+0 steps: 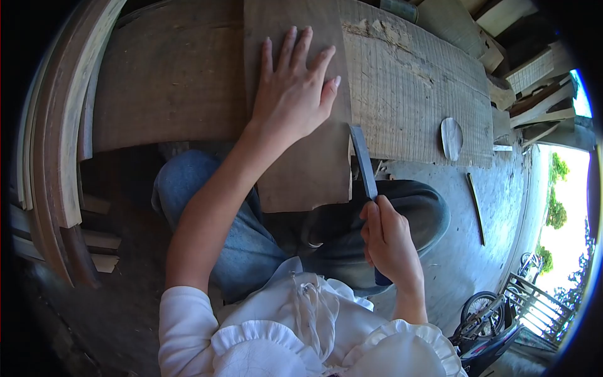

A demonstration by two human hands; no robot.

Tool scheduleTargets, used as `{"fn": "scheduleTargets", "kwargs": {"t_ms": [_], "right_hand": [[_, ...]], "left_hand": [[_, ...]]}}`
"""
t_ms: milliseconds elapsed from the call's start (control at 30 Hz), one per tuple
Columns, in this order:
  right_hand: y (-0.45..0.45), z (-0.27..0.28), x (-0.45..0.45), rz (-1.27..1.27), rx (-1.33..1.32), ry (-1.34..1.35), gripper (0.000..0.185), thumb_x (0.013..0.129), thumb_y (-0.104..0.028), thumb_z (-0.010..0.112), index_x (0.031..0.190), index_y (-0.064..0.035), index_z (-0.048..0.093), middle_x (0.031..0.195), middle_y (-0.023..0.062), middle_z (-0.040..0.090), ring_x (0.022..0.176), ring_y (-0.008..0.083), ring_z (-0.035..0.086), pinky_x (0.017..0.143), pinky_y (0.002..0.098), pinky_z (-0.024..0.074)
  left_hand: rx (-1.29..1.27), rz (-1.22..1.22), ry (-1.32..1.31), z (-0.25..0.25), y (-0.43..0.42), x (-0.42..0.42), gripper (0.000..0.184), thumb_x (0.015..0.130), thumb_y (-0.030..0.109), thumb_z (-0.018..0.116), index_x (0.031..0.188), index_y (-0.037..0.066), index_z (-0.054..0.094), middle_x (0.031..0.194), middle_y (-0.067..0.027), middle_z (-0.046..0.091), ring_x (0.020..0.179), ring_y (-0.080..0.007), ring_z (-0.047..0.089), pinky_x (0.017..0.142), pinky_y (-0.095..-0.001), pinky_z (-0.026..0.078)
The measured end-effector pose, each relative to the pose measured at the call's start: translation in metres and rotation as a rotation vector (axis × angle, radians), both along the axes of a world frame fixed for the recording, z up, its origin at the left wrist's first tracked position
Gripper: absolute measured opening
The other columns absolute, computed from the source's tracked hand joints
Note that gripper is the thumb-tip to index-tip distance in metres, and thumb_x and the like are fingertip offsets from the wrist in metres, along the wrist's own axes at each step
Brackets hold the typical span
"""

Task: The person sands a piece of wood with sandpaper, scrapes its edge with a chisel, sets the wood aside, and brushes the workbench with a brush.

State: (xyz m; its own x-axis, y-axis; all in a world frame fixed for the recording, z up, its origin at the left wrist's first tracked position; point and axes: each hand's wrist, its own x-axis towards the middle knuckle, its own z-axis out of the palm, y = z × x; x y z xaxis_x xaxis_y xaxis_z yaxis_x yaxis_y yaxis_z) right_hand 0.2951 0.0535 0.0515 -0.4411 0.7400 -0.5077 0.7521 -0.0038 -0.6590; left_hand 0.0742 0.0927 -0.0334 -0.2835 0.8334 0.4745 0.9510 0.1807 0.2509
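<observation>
My left hand lies flat with fingers spread on a brown wooden board. The board lies crosswise over wider planks, and its near end overhangs toward my lap. My right hand is closed around a file-like flat metal bar with a dark blue handle end showing below the fist. The bar points away from me and slants left, its tip beside the board's right edge. I cannot tell whether the tip touches the wood, or exactly which tool it is.
Beneath the board lie a dark plank and a rough-sawn plank; a whitish oval piece rests on the latter. Long timber strips stand at left. Wood scraps pile up at back right. A motorbike is at lower right.
</observation>
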Motion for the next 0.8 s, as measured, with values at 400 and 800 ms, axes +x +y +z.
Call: {"fn": "scheduleTargets", "kwargs": {"t_ms": [400,800], "right_hand": [[0.005,-0.013,-0.011,-0.110,-0.129,0.123,0.026,0.099,-0.021,0.036,0.083,-0.0020,0.044,0.055,0.0030,0.044,0.036,0.0098,0.043,0.034,0.0257,0.0323],[0.023,-0.034,-0.019,0.050,0.190,0.117,0.028,0.099,-0.022,0.036,0.082,-0.0010,0.043,0.052,0.0035,0.042,0.034,0.0120,0.043,0.033,0.0268,0.0327]], "left_hand": [[-0.002,-0.007,0.013,-0.002,0.001,-0.003,0.045,0.090,0.036,0.048,0.130,0.016,0.045,0.140,-0.0162,0.035,0.133,-0.0309,0.029,0.108,-0.0519,0.016],[0.078,-0.074,-0.021,-0.004,0.002,-0.004,0.044,0.086,0.031,0.052,0.123,0.007,0.050,0.135,-0.0223,0.039,0.129,-0.0357,0.032,0.107,-0.0512,0.019]]}}
